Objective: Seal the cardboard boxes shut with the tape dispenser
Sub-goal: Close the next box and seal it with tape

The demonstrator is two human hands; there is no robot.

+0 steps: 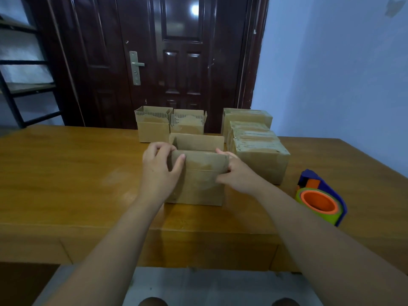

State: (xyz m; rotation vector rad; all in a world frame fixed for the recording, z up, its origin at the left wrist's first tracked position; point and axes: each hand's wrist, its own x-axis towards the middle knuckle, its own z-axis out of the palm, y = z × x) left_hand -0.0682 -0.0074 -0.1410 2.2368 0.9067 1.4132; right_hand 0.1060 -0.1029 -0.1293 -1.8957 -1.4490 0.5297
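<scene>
Near box stands at the middle of the table, straight ahead of the person, long axis running left to right. Its two long flaps stand up and its top is open, so no tape is on it yet.

Left hand grips the left end of the box top: thumb lies on the near flap's outer face, fingers curl round the end. Right hand holds the right end the same way, with fingers wrapped over the corner and thumb low on the near face. Both hands pinch cardboard, and neither holds a tool.

Key relation: tape dispenser lies on the table to the right of the box and a little nearer the person, beside the right forearm. The right hand is clearly the nearer one; the left would have to cross the box. The orange core faces up toward the camera and the blue body runs from far-left to near-right. I cannot see the handle or the cutting edge well.

Judgement: the flaps need folding flat first, then the right hand reaches out sideways for the dispenser. The seam will run along the long axis.

Surroundings:
- Two open boxes stand just behind, side by side.
- Taped boxes are stacked close on the right, almost touching the near box, between it and the far right of the table.
- The path from right hand to dispenser looks unobstructed.
- A dark door is behind, and a shelf rack at far left.
</scene>
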